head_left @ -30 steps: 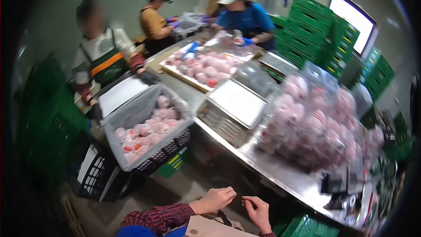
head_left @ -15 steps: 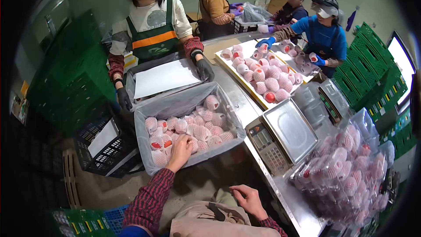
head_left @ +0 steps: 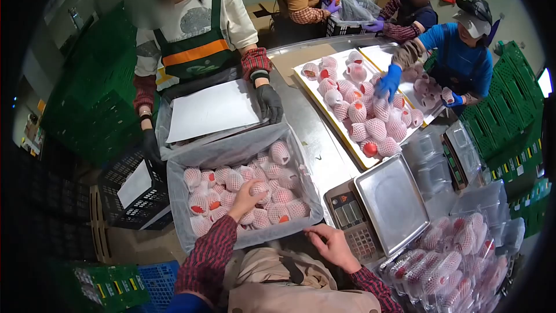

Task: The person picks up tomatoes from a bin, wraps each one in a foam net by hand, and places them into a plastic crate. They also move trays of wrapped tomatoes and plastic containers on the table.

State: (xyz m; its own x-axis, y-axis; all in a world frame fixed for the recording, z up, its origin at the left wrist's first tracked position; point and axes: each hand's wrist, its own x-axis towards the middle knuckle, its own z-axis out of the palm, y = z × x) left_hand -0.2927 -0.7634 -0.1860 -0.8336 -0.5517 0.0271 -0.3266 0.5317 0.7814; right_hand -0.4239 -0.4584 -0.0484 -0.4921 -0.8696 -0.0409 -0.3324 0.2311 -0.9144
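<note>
My left hand (head_left: 247, 199) reaches into a lined crate (head_left: 179, 220) of red fruits in pinkish-white foam nets. Its thumb and fingers close around one netted fruit (head_left: 260, 190), which still rests among the others. My right hand (head_left: 335, 247) is just outside the crate's near right corner, beside the scale (head_left: 391, 204). Its fingers are loosely bent and apart, and nothing shows in them.
Across from me a person in black gloves (head_left: 270, 104) stands at a second lined crate topped with a white sheet (head_left: 214, 111). A tray of netted fruits (head_left: 331, 122) lies behind the scale. Clear packs of fruit (head_left: 446, 261) pile up at right. Other people work behind.
My left hand has gone from curled over the fruits to holding one. My right hand has moved up toward the crate and scale. A co-worker's blue glove has shifted over the tray.
</note>
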